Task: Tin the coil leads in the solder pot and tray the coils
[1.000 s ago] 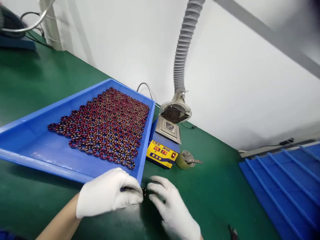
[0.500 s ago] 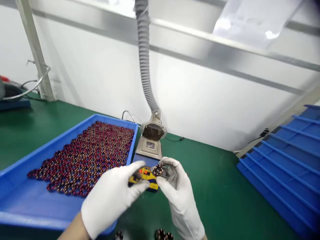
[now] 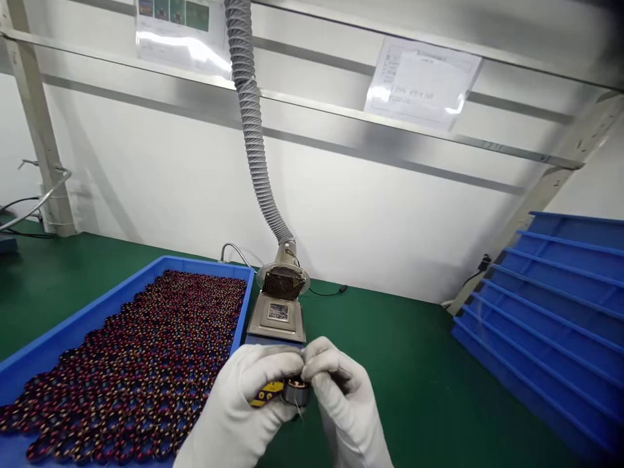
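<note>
Both my hands wear white gloves and meet in front of the solder pot. My left hand (image 3: 256, 393) grips a small wound stator (image 3: 296, 394), a dark ring with copper windings on its top and thin wire ends hanging below. My right hand (image 3: 336, 396) is pinched at the stator's upper right edge; what lies between its fingertips is hidden. Behind my left fingers shows part of a yellow and dark blue control panel (image 3: 266, 394), at the front of the metal-topped soldering unit (image 3: 277, 316).
On the left, a blue tray (image 3: 146, 273) holds many similar stators (image 3: 160, 351) in rows. A grey flexible hose (image 3: 256, 143) comes down to a round hood (image 3: 283, 279) over the unit. Stacked blue trays (image 3: 546, 325) stand at the right on the green table (image 3: 390, 364).
My left hand has come over to the right and taken hold of the stator that my right hand held. My right fingers now pinch at its edge. The camera view has tilted up.
</note>
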A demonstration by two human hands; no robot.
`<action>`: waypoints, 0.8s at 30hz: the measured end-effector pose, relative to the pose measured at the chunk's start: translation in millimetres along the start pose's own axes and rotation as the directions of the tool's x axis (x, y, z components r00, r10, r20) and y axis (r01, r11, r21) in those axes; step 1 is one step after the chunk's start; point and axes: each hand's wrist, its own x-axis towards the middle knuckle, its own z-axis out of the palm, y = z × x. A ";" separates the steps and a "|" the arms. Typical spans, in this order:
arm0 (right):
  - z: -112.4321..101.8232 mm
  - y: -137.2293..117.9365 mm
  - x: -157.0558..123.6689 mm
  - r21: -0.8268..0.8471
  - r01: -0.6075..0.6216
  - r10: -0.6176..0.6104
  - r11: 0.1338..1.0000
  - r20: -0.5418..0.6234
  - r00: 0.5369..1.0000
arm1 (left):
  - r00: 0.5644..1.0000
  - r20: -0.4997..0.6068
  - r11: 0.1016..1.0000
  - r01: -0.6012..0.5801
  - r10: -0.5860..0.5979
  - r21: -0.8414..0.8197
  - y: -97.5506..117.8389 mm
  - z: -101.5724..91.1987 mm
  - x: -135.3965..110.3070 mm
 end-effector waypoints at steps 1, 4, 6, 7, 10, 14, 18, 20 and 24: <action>2.9 1.5 0.7 0.037 0.000 0.001 0.999 -0.028 1.000 | 0.999 0.013 0.997 -0.049 0.048 0.060 -0.8 -0.6 -1.7; 9.2 3.5 2.7 0.251 -0.041 0.076 0.967 -0.129 0.989 | 0.987 0.026 0.965 -0.158 0.156 0.210 -2.3 -3.0 -7.4; 9.8 3.6 1.7 0.281 -0.033 0.098 0.959 -0.222 0.970 | 0.985 0.010 0.949 -0.169 0.172 0.266 -1.9 -5.5 -9.9; 9.9 3.7 0.2 0.225 -0.032 0.088 0.974 -0.243 0.966 | 0.986 0.003 0.943 -0.160 0.166 0.291 -1.4 -6.9 -10.6; 13.9 5.6 -6.7 0.015 -0.140 0.140 0.990 -0.197 0.970 | 0.987 0.001 0.918 -0.148 0.158 0.369 1.0 -10.4 -10.6; 24.8 11.4 -10.1 0.074 -0.249 0.257 0.966 -0.119 0.959 | 0.987 -0.006 0.879 -0.140 0.160 0.457 3.8 -10.3 -7.5; 22.7 22.6 -6.1 0.173 -0.269 0.288 0.948 -0.094 0.953 | 0.991 -0.010 0.896 -0.119 0.136 0.428 3.9 -8.5 -5.4; 19.2 29.4 -6.2 0.273 -0.298 0.327 0.915 -0.064 0.943 | 0.997 0.005 0.924 -0.076 0.080 0.375 2.4 -9.8 -5.2; 19.6 39.3 -10.0 0.438 -0.355 0.413 0.826 -0.043 0.910 | 0.989 0.132 0.989 0.048 -0.066 0.140 -1.1 -16.2 -3.1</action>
